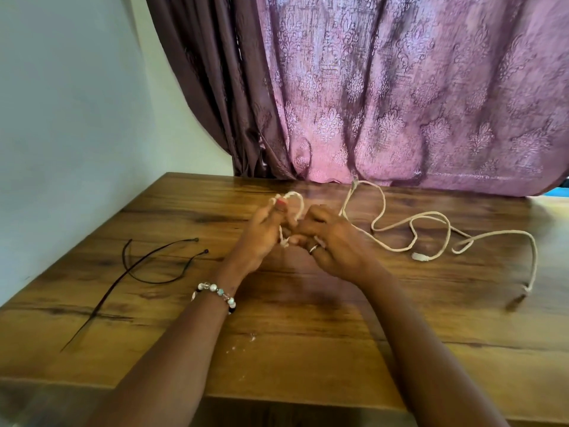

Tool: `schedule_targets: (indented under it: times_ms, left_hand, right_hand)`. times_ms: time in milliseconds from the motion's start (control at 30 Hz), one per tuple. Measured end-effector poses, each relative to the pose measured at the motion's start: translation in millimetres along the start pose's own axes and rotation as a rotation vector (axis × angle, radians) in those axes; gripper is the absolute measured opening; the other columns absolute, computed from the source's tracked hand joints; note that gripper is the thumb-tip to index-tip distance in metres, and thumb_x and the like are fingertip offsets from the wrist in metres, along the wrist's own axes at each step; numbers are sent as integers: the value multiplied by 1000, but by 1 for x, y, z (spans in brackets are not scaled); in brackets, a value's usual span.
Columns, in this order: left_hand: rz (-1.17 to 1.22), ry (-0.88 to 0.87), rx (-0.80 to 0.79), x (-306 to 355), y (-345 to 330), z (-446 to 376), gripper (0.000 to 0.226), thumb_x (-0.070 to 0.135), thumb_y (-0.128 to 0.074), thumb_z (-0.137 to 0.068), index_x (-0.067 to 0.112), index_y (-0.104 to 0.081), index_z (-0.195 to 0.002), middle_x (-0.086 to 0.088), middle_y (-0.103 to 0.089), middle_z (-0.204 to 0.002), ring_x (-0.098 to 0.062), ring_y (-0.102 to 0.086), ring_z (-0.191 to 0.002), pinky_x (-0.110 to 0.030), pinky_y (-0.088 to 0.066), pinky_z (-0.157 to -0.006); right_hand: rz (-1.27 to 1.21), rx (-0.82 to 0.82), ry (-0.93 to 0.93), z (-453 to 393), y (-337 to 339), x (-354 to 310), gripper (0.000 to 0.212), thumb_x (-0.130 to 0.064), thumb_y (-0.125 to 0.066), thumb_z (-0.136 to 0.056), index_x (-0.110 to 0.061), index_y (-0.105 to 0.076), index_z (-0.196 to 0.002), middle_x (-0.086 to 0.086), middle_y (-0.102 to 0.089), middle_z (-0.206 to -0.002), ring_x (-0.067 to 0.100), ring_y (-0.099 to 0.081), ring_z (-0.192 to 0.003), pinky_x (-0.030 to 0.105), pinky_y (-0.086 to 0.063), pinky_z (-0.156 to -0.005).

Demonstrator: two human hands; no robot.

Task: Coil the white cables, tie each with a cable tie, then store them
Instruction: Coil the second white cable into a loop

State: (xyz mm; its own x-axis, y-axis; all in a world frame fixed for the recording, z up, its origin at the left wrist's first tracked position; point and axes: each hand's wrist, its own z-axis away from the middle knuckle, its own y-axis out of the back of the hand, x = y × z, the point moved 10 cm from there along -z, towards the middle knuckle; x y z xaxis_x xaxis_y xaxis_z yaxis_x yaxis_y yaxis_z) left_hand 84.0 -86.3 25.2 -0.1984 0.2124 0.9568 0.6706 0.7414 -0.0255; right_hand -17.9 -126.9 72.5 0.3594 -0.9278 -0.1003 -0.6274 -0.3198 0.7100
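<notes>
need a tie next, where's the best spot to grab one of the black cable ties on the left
Probably the raised arc of the upper cable tie, just behind its head end. That stretch seems to bow up off the wooden table, leaving room for fingertips. Come from above with the left hand, which is nearer; the thin tails look flat and harder to pinch.

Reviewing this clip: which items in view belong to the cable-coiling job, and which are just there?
Job:
white cable, one end held in left hand and right hand
black cable ties

Just there:
wooden table
purple curtain
white crumbs
</notes>
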Motion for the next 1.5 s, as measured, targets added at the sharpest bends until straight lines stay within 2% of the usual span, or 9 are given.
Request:
schedule_targets:
  times_ms: [233, 367, 467, 600, 767, 1033, 1167, 1367, 1500]
  left_hand:
    - [197, 177, -377, -12, -49, 13, 57, 59, -34, -83, 4, -47, -82, 7, -30, -41, -5, -21, -33, -20, -25, -40]
    - [423, 160, -354, -3, -45, 12, 39, 48, -46, -86, 13, -40, -70, 8, -26, -39, -4, -19, -30, -12, -26, -35]
    - [590, 216, -287, -3, -39, 8, 42, 52, -42, -81, 17, -41, -59, 8, -25, -34, -2, -20, -25, -10, -25, -32]
    - [731, 282, -238, -10, -36, 4, 47, 53, -43, -83, 19, -42, -51, 8, -26, -30, 0, -19, -22, -9, -28, -31]
    - [691, 347, -207, -22, -38, 3, 48, 52, -48, -85, 18, -41, -51, 7, -28, -32, -2, -22, -22, -13, -33, -34]
    - [758, 398, -318, -18, -36, 7, 54, 71, -42, -70, 21, -41, -50, 10, -27, -31, 0, -23, -23, -12, -26, -31]
    - [865, 357, -263, -5, -11, 2, 64, 73, -28, -81, 21, -40, -46, 10, -27, -29, -2, -13, -23, -11, -21, -27]
    - [1042, 323, -92, -9, 13, -7, 63, 60, -36, -91, 18, -40, -44, 7, -27, -29, -7, -19, -20, -9, -23, -34]
    - [1135, 298, 108, -20, 30, -10, 62, 57, -39, -94, 18, -40, -47, 6, -26, -33, -7, -21, -23, -12, -30, -36]
  right_hand:
    - [-68, 333, -282, 9, 37, 52, 18, -29, -73, -79, -13, -71, -89, 3, -63, -78, 8, -51, -66, 22, -41, -62]
    - [-247, 266, -344, 13, 25, 71, 19, -14, -56, -89, -9, -70, -102, 3, -70, -93, 3, -60, -87, 27, -48, -78]
    - [-623, 131, -407, 13, 6, 63, 32, -18, -46, -97, -4, -61, -121, 10, -67, -114, 23, -63, -107, 39, -50, -92]
    - [-907, 76, -435, 12, -5, 45, 43, -31, -49, -95, -5, -55, -128, 7, -67, -115, 20, -65, -104, 34, -53, -84]
    - [-872, 158, -588, 18, -10, 64, 19, -3, -56, -92, -2, -63, -110, -5, -73, -79, 5, -67, -70, 18, -50, -59]
    - [-884, 145, -740, 27, -13, 77, 10, -7, -65, -86, -2, -66, -94, 12, -70, -71, 18, -64, -49, 26, -51, -42]
    - [-851, 244, -707, 36, 14, 95, 3, -9, -72, -76, -9, -69, -76, 1, -62, -51, 11, -49, -37, 20, -37, -37]
    - [-975, 502, -655, 48, 42, 113, 21, -8, -74, -72, -3, -68, -92, -3, -63, -59, 6, -48, -45, 17, -37, -43]
    - [-552, 383, -703, 50, 35, 121, 21, 6, -56, -89, -2, -68, -104, -1, -61, -63, 0, -48, -47, 15, -36, -47]
